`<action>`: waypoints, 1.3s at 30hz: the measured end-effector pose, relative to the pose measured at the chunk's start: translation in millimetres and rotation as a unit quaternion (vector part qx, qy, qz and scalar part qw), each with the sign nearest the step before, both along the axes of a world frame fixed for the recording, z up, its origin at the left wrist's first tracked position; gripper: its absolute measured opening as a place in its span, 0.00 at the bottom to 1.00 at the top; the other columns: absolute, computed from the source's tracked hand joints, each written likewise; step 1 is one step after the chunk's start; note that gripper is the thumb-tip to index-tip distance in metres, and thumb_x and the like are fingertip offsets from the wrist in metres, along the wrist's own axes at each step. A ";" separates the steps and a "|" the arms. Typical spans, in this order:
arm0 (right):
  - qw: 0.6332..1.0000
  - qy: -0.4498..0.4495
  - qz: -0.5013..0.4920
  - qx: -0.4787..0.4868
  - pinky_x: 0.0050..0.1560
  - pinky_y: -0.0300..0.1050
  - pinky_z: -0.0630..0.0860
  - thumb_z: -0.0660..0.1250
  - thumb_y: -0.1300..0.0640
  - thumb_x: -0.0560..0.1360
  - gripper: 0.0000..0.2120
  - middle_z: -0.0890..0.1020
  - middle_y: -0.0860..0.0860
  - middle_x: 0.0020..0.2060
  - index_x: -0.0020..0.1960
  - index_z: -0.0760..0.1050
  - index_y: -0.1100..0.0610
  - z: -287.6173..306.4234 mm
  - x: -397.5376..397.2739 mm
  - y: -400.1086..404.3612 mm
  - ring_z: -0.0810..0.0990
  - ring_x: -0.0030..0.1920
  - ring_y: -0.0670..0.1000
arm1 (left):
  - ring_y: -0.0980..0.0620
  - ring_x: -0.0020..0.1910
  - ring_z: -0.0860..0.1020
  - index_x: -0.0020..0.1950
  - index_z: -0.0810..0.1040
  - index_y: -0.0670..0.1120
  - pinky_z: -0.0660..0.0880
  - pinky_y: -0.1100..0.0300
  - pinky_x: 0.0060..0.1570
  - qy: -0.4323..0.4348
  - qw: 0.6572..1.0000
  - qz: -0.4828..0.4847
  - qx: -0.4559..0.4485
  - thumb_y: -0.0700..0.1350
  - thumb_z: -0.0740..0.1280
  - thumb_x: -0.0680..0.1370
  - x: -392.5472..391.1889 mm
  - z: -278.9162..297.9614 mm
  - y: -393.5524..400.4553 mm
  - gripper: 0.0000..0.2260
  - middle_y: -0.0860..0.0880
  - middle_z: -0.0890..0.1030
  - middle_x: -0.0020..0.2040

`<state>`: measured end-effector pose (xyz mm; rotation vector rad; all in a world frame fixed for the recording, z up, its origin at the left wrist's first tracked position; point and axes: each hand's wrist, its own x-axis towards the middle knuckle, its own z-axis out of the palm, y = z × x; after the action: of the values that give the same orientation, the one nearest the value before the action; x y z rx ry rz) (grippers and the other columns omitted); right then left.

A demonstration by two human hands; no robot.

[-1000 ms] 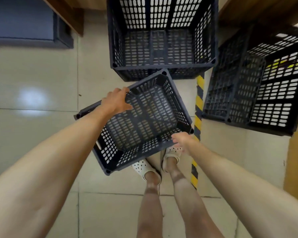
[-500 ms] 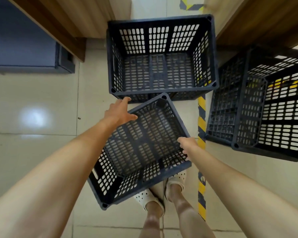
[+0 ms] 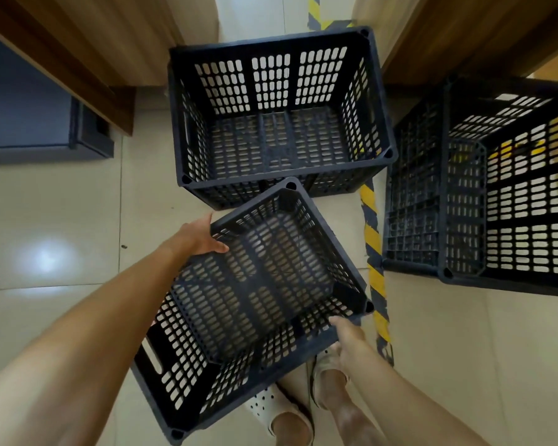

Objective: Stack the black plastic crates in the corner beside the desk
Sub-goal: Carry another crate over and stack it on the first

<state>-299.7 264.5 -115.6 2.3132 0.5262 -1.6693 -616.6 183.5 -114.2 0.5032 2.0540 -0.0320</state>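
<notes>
**A:** Head view, the only one we have. What are the hands doing?

**B:** Both hold one black plastic crate, the carried crate [image 3: 255,304], off the floor and turned at an angle. The left hand [image 3: 195,236] grips the far-left rim, its fingers [image 3: 218,247] curled over the edge and pinching the wall. The right hand [image 3: 348,341] is on the near-right side; its fingers wrap under or around the wall, so I cannot tell exactly how they close, only that they bear on the crate.

**A:** And the other crates?

**B:** Just beyond the left fingers, an open upright crate [image 3: 277,123] sits on the tiled floor [image 3: 45,204] in the gap between two wooden panels [image 3: 110,43], which I take to be the desk's side and the corner. The far corner of the carried crate overlaps its near rim in this view; I cannot tell whether they touch. Off past the right fingers, a third crate [image 3: 484,188] lies tipped on its side, beyond a yellow-and-black floor stripe [image 3: 372,239].

**A:** So how far along?

**B:** Early, I'd judge. One crate looks placed as the base. The carried one is not yet squared up with it or set down on it. The tipped crate is untouched and would still need righting and adding. Nothing is stacked so far as I can see.
</notes>
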 end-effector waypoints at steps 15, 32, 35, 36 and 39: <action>1.000 0.010 0.014 -0.022 0.52 0.50 0.74 0.61 0.59 0.81 0.22 0.75 0.60 0.60 0.73 0.63 0.62 58.4 -14.8 -25.1 0.75 0.55 0.61 | 0.46 0.53 0.75 0.65 0.71 0.43 0.70 0.57 0.50 0.002 0.992 0.110 0.065 0.55 0.71 0.74 7.2 58.1 -60.3 0.25 0.43 0.77 0.60; 0.995 0.039 0.047 -0.075 0.46 0.48 0.71 0.58 0.57 0.82 0.10 0.74 0.61 0.66 0.46 0.71 0.63 201.7 -38.6 -93.4 0.74 0.64 0.61 | 0.46 0.51 0.76 0.64 0.71 0.44 0.74 0.52 0.54 0.066 0.988 0.126 0.059 0.52 0.70 0.76 13.1 223.5 -163.8 0.21 0.44 0.79 0.58; 0.996 0.060 0.042 -0.054 0.43 0.51 0.74 0.60 0.58 0.81 0.12 0.76 0.61 0.62 0.61 0.71 0.63 212.5 -35.7 -104.6 0.76 0.57 0.61 | 0.46 0.51 0.78 0.63 0.71 0.45 0.77 0.49 0.53 0.057 0.987 0.138 0.060 0.51 0.70 0.76 15.8 238.2 -178.8 0.20 0.45 0.80 0.56; 0.996 0.063 0.043 -0.045 0.47 0.53 0.74 0.61 0.58 0.80 0.14 0.77 0.61 0.59 0.64 0.69 0.63 215.9 -34.6 -108.2 0.76 0.58 0.61 | 0.45 0.51 0.79 0.63 0.70 0.45 0.78 0.48 0.53 0.058 0.986 0.143 0.060 0.51 0.70 0.76 16.9 243.3 -183.5 0.19 0.45 0.79 0.55; 0.993 0.076 0.084 -0.036 0.44 0.52 0.76 0.61 0.57 0.80 0.11 0.78 0.59 0.46 0.58 0.71 0.64 232.6 -39.6 -113.9 0.78 0.47 0.59 | 0.45 0.49 0.79 0.60 0.71 0.46 0.79 0.46 0.52 0.073 0.982 0.160 0.064 0.51 0.69 0.75 16.7 258.5 -202.8 0.17 0.45 0.79 0.53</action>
<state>-339.3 150.6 117.0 2.0401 0.6597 -1.7607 -599.9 -19.3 144.3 0.2486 2.2693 0.2646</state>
